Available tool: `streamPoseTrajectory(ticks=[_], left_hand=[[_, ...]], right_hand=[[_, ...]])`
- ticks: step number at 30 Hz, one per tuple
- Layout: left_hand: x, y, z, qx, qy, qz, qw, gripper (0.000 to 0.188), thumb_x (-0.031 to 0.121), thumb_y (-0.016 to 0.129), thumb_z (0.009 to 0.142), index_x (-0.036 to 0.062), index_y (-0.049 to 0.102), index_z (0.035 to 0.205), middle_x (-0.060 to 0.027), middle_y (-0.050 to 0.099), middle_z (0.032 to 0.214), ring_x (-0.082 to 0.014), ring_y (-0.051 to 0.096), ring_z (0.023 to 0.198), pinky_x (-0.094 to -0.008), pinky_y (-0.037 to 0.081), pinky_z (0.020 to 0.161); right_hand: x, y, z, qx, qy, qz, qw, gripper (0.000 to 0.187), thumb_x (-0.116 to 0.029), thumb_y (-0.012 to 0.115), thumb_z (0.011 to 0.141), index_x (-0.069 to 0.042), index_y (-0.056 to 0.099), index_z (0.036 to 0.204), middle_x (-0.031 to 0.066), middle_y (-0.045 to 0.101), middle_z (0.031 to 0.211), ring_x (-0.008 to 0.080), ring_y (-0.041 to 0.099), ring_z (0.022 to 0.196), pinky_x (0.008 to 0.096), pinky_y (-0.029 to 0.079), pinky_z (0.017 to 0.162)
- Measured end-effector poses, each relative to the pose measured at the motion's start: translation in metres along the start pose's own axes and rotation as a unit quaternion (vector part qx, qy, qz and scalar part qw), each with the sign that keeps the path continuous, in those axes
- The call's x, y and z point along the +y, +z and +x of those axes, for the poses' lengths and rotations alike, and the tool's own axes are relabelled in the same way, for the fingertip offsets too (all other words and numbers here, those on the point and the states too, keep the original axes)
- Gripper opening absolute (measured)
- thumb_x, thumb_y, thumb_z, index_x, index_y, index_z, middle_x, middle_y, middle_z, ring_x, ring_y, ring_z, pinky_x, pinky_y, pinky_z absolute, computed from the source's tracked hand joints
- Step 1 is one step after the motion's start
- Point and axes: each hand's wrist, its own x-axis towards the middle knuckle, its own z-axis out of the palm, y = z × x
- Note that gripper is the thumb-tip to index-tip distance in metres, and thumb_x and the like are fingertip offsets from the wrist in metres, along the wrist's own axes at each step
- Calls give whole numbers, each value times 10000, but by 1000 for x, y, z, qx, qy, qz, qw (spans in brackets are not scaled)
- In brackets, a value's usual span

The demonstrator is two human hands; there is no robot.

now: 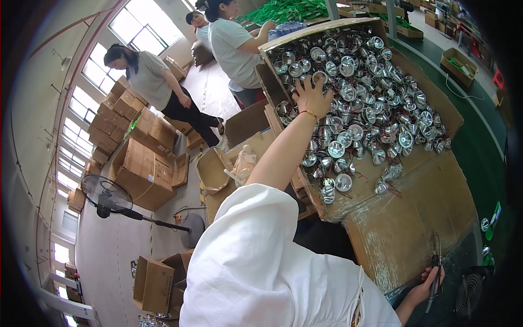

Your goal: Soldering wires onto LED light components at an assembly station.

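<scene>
My left arm reaches out over a large cardboard box [400, 218] heaped with shiny silver lamp reflector cups [354, 103], several with thin red wires. My left hand [314, 99] lies on the pile, its fingers spread, the fingertips by one round cup [320, 77]; I cannot see a firm hold. At the lower right my right hand [427, 286] is closed round the dark handle of a soldering iron [435, 259], its thin metal tip pointing up over the cardboard flap. A few loose cups [384, 182] lie apart on the flap.
A small black fan [469, 291] stands right of my right hand, beside green pieces [493, 220]. Cartons [144, 174] and a pedestal fan [109, 196] stand on the left floor. Co-workers [147, 76] are beyond the box, one at a bench with green parts [291, 10].
</scene>
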Motion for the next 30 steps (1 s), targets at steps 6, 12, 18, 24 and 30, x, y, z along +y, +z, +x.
streamPoseTrajectory(ticks=[6,12,18,24,30], left_hand=[[0,-2,-1,-13,-2,3,1000,528,415,521,786,180,455,1254,-108,278,1369,-402,170,1275,-542,245,951],[-4,-1,0,-2,2,-3,1000,516,413,525,779,188,476,1241,-111,291,1359,-400,178,1273,-536,247,953],[0,-3,-1,-2,-1,3,1000,504,416,527,777,192,495,1227,-111,312,1357,-397,188,1274,-538,243,959],[-6,1,1,4,7,6,1000,490,447,523,780,218,511,1214,-96,328,1353,-394,211,1258,-558,232,967],[-1,1,3,-9,10,10,1000,511,425,523,785,191,479,1237,-88,310,1358,-389,207,1260,-551,244,953]], right_hand=[[4,-2,1,-5,-1,2,1000,284,-234,519,901,-18,543,1083,6,535,722,76,451,636,209,354,596],[1,-1,0,-9,3,20,1000,278,-226,523,900,-17,543,1082,7,539,726,68,450,631,203,354,586],[1,-1,0,-18,4,40,999,258,-203,524,898,-13,539,1073,9,539,723,67,448,622,196,354,584],[1,0,-1,-22,-1,66,998,228,-181,527,894,-15,541,1049,9,538,717,65,436,606,195,352,568],[-1,2,-1,-8,-5,51,999,224,-179,529,892,-12,543,1040,12,542,722,67,447,614,195,354,564]])
